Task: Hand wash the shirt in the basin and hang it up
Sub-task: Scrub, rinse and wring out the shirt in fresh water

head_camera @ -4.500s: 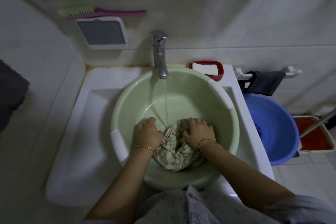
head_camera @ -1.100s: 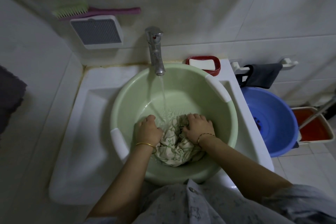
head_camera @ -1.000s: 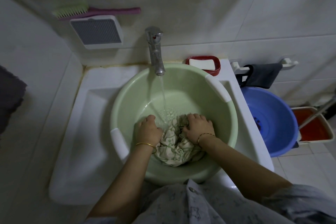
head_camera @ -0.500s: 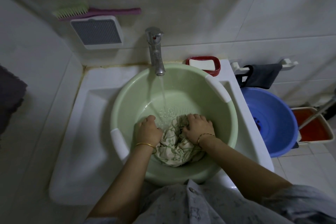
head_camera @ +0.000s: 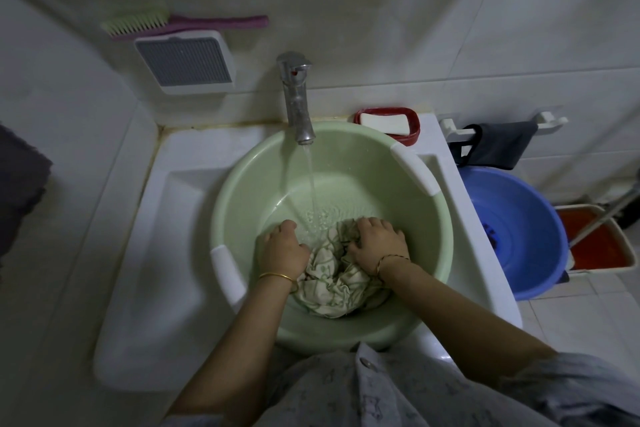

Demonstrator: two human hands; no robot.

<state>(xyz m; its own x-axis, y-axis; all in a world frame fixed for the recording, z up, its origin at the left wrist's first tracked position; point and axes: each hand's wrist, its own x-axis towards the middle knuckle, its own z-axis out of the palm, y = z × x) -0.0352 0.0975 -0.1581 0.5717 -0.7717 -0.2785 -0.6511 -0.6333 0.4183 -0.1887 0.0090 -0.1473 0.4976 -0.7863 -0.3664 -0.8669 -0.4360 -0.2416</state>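
Observation:
A pale green basin (head_camera: 242, 184) sits in the white sink (head_camera: 166, 218) under the chrome tap (head_camera: 296, 97). Water runs from the tap and lands just beyond my hands. A bunched cream shirt (head_camera: 329, 281) with green lines lies at the basin's near side. My left hand (head_camera: 282, 248) grips the shirt's left edge with curled fingers. My right hand (head_camera: 377, 241) grips its right part, fingers dug into the cloth. Shallow water covers the basin's bottom.
A red soap dish (head_camera: 412, 114) with a white bar stands behind the basin. A blue basin (head_camera: 519, 229) and a red tray (head_camera: 595, 239) sit on the floor at right. A dark cloth (head_camera: 498, 146) hangs on a wall rail. A brush (head_camera: 180, 22) lies above a grey vent.
My hands stay in nearly the same grip on the shirt. The water stream keeps running and the water in the basin has risen slightly.

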